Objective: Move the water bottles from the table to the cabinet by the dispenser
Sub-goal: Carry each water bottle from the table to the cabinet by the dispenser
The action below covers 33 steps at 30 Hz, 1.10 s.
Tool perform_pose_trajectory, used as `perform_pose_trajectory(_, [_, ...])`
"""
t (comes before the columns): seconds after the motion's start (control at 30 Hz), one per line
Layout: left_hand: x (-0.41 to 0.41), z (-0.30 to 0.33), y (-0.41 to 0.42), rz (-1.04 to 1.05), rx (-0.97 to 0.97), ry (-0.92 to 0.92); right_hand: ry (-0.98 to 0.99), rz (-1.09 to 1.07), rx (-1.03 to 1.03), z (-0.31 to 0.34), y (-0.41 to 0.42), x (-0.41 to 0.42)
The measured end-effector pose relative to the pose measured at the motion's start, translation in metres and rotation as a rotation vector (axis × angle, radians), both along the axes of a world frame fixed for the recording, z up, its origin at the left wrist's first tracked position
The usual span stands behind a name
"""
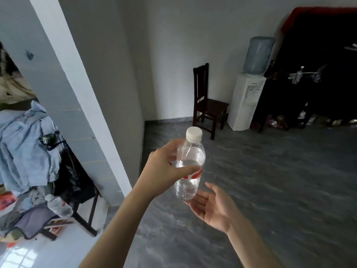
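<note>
Left hand (166, 167) grip mid-bottle (190, 171) — rt palm (212, 206) under base.

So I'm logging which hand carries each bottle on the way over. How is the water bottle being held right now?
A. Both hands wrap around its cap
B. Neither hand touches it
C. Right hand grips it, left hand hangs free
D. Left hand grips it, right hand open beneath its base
D: the left hand has its fingers curled round the water bottle, while the right hand lies open, palm up, under its base.
</note>
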<state>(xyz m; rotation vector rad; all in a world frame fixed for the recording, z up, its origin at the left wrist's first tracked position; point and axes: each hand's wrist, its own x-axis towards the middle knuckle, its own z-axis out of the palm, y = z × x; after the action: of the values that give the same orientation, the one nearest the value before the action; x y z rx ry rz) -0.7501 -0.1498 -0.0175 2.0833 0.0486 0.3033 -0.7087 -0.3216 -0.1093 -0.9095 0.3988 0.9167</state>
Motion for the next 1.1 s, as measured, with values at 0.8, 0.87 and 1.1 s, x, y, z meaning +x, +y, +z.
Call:
perform_pose_trajectory(0.8, [0.443, 0.005, -0.071, -0.343, 0.011, 0.053, -0.026, -0.255, 0.054, 0.002, -0.089, 0.377])
perform_pose_trajectory(0.87, [0.477, 0.009, -0.083, -0.36, 0.012, 0.041, -0.042, -0.261, 0.063, 0.004, -0.102, 0.409])
perform_pose_trajectory(1.1, [0.578, 0.004, -0.121, -0.425, 0.025, 0.054, -0.008, -0.32, 0.071, -0.001, -0.137, 0.5])
